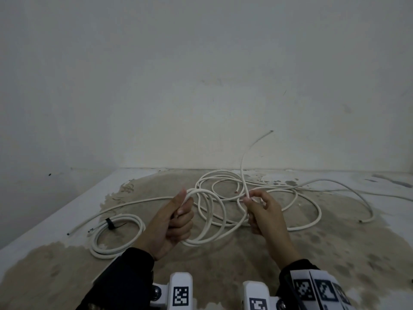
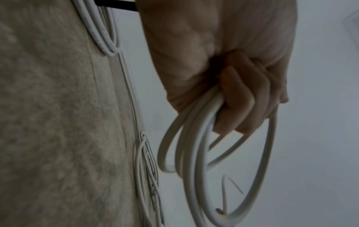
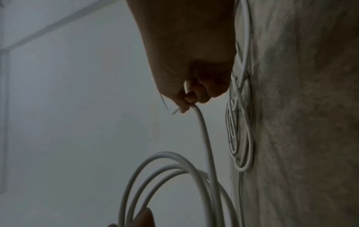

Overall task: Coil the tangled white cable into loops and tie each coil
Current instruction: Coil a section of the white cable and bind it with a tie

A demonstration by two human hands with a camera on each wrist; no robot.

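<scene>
While the left hand (image 1: 173,222) curls its fingers around several gathered loops of the white cable (image 1: 210,220), the right hand (image 1: 263,211) pinches one strand just beside them — its loose end rising toward the wall (image 1: 201,74). Left of the hands a finished coil (image 1: 116,236) lies on the stained counter (image 1: 312,253), bound by a black tie (image 1: 110,223). Farther back, tangled cable sprawls across the counter.

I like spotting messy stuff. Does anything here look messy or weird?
Yes. Loose white cable sprawls in tangled loops over the stained table, one end sticking up in the air. Only one coil, at the left, is tied.
</scene>
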